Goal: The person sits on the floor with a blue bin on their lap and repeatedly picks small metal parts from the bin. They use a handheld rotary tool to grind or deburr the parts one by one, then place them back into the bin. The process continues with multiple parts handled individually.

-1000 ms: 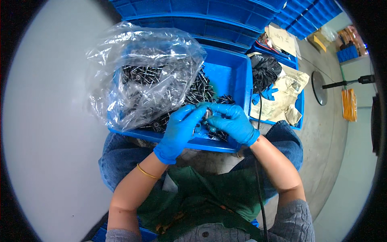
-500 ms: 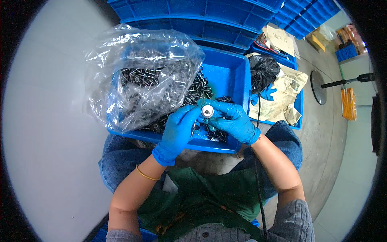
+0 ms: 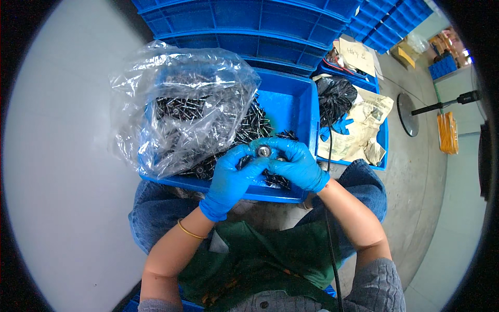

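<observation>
Head view: two blue-gloved hands pinch a small round metal part over a tray of dark pieces

Taking the metal part [image 3: 264, 151] as the middle of the clock, the left hand [image 3: 233, 174] lies at eight o'clock, its fingers and thumb drawn in on the part. The right hand [image 3: 299, 165] lies between three and four o'clock, forefinger bent over the top of the part and thumb below, so both hands pinch it between their tips. Its round, shiny end faces up toward the camera. Dark shapes show in the gaps beside the fingers; whether these are held or lie beneath is unclear.

Below the hands sits a blue tray [image 3: 313, 125], with a heap of dark metal pieces [image 3: 257, 118] inside and bare floor showing at one o'clock. A clear plastic bag [image 3: 182, 141] drapes over the tray at ten o'clock, more dark pieces visible through it.

Stacked blue crates [image 3: 234, 18] rise at twelve o'clock. At two o'clock is a black plastic bag [image 3: 337, 96], with crumpled brown paper [image 3: 375, 112] just beyond it. An orange package [image 3: 447, 132] stands at three o'clock, well apart. Toward six o'clock is a dark green apron [image 3: 249, 260].
</observation>
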Motion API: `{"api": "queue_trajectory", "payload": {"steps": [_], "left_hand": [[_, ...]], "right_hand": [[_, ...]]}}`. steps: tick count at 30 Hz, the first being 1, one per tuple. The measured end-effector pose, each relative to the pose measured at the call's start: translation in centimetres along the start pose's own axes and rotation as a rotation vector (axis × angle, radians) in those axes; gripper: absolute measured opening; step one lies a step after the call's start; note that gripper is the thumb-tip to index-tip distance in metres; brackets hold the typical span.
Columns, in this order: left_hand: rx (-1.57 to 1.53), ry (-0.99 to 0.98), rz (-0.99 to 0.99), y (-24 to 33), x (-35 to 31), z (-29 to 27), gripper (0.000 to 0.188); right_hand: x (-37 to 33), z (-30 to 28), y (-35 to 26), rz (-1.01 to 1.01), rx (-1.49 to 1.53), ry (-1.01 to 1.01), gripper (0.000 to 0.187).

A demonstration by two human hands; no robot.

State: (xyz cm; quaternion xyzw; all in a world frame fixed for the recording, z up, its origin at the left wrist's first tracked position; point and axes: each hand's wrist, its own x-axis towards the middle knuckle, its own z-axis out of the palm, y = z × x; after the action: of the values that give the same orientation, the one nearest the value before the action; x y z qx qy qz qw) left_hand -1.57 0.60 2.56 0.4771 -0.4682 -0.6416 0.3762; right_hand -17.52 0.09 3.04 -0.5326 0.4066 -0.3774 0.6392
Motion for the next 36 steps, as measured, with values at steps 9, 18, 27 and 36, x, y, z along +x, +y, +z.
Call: {"api": "queue_trajectory", "payload": {"steps": [9, 18, 27, 36], "left_hand": [[-0.053, 0.091, -0.036, -0.8, 0.3, 0.5, 0.02], [-0.421, -0.253, -0.132, -1.2, -0.1, -0.5, 0.026], [-0.62, -0.297, -0.293, -0.8, -0.1, -0.5, 0.033], [-0.999, -0.254, -0.343, -0.1, 1.3, -2.1, 0.01]], "right_hand": [[-0.3, 0.4, 0.5, -0.401, -0.687, 0.207, 0.034], [-0.4, 0.8, -0.2, -0.4, -0.537, 0.189, 0.028], [0.1, 0.0, -0.3, 0.185, 0.094, 0.189, 0.022], [3.0, -5.4, 9.2, -0.092, -0.757, -0.16, 0.014]]}}
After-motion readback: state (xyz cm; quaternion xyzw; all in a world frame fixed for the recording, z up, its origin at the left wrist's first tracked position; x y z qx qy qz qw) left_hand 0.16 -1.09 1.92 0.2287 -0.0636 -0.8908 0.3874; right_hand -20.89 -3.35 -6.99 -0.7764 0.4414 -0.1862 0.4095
